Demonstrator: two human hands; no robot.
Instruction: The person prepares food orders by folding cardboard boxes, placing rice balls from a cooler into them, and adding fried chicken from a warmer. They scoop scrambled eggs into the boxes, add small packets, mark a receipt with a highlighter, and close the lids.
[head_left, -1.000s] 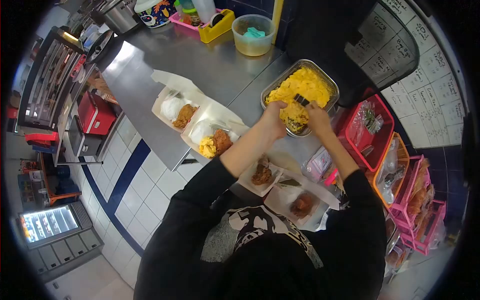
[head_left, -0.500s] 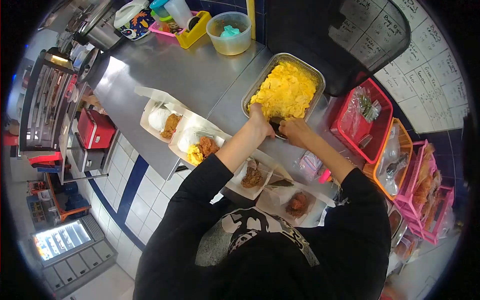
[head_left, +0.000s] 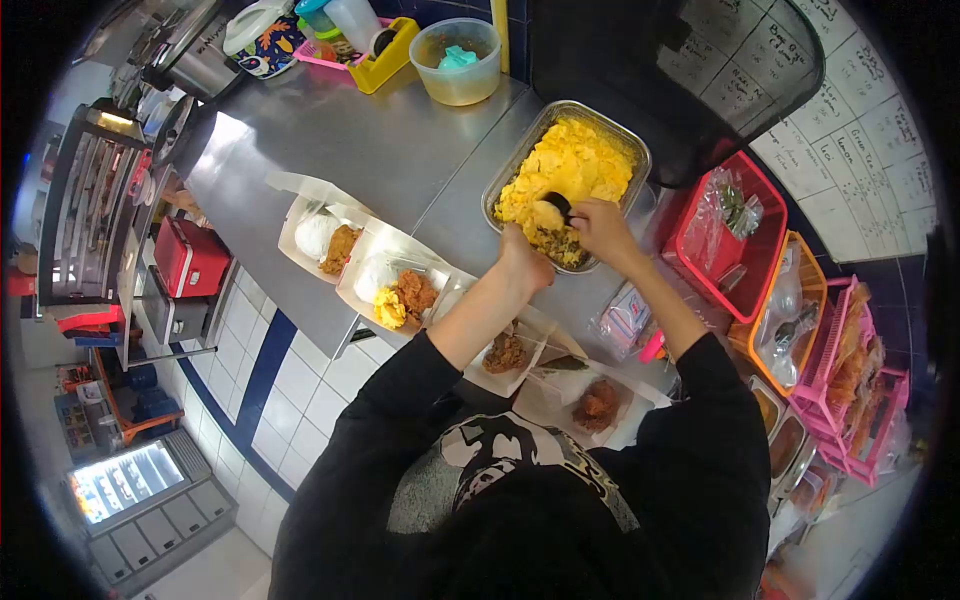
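Observation:
A rectangular metal tray (head_left: 492,178) of scrambled egg (head_left: 572,165) sits on the steel counter. My right hand (head_left: 603,232) is closed around a dark spoon (head_left: 557,204), whose handle my fingers mostly hide; its head is among the egg near the tray's close end. At the near left corner, my left hand (head_left: 526,262) grips the tray's rim, fingers partly hidden. Below my forearms lie open paper food boxes: one (head_left: 375,235) with rice, fried chicken (head_left: 415,293) and a portion of egg, others with fried chicken pieces (head_left: 597,405).
A plastic tub (head_left: 458,88) holding something turquoise stands at the back, beside a yellow basket (head_left: 388,62). To the right are a red basket (head_left: 690,262), an orange basket (head_left: 778,372) and a pink rack (head_left: 835,400). A dark mesh cover (head_left: 620,100) rises behind the tray.
My right hand has lifted slightly and moved further over the tray. The spoon has come up from the near edge into the egg, exposing darker bits at the tray's near end.

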